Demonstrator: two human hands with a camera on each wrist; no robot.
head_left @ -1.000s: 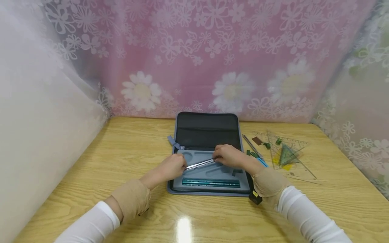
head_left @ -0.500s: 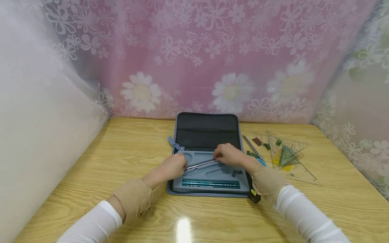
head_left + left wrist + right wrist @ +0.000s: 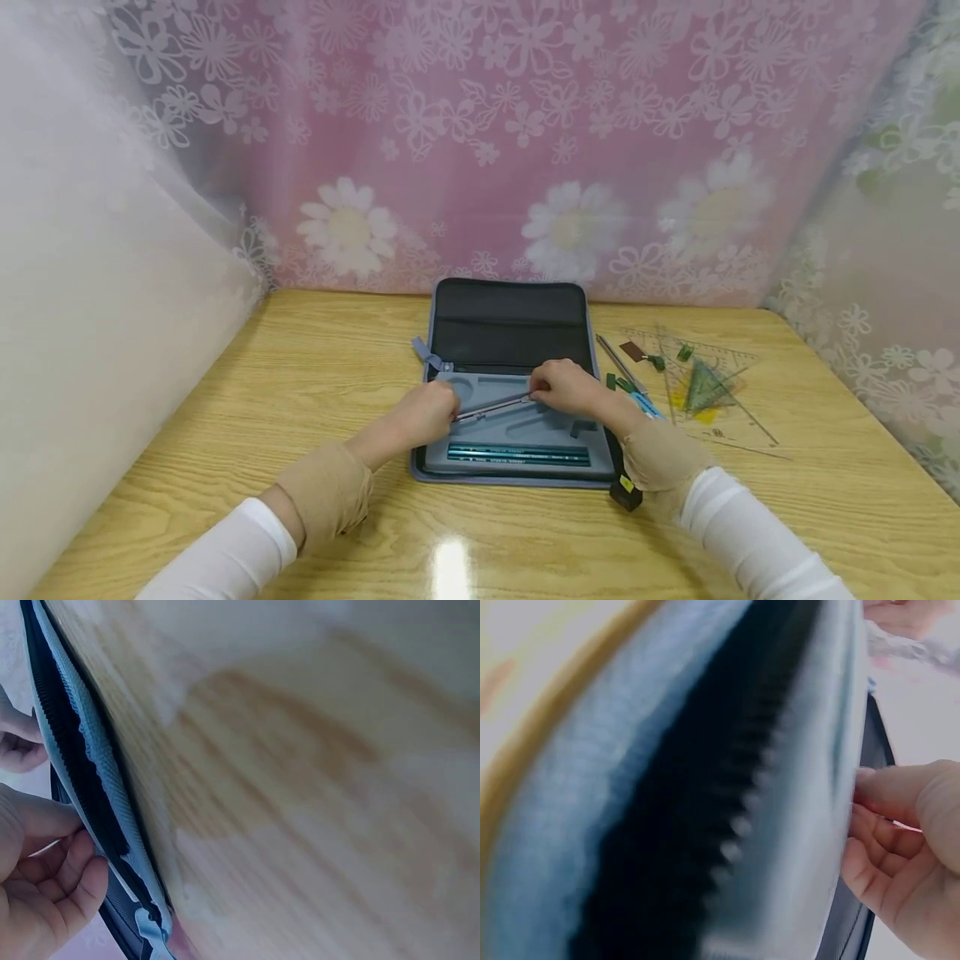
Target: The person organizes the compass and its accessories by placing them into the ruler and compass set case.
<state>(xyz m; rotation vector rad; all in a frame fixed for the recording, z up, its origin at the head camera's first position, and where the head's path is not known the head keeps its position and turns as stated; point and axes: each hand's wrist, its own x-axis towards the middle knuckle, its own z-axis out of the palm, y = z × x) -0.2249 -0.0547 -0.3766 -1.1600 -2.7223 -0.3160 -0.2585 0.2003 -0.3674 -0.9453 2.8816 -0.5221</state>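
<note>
In the head view, a slim silver drawing compass [image 3: 491,408] lies slantwise over the grey moulded tray [image 3: 480,433] of an open zip case. My left hand [image 3: 422,412] pinches its left end, and my right hand [image 3: 566,387] pinches its right end. Whether the compass sits down in a recess cannot be told. Teal pencils [image 3: 517,454] lie in the tray's front slot. The left wrist view has the curled fingers of my left hand [image 3: 52,877] behind the case's zip edge [image 3: 90,765]. In the right wrist view, the case wall hides the compass from sight.
The case's black lid [image 3: 512,325] stands raised at the back. To the right lie clear set squares [image 3: 738,408], a grey pencil-like rod [image 3: 618,360], a blue-handled tool [image 3: 647,406] and small green pieces [image 3: 686,352]. A black box-like piece [image 3: 626,493] is by the case's front right corner.
Both hands keep their hold on the compass nearly in place. The right hand rose a touch and came down again, and the compass's bright shine has dulled.
</note>
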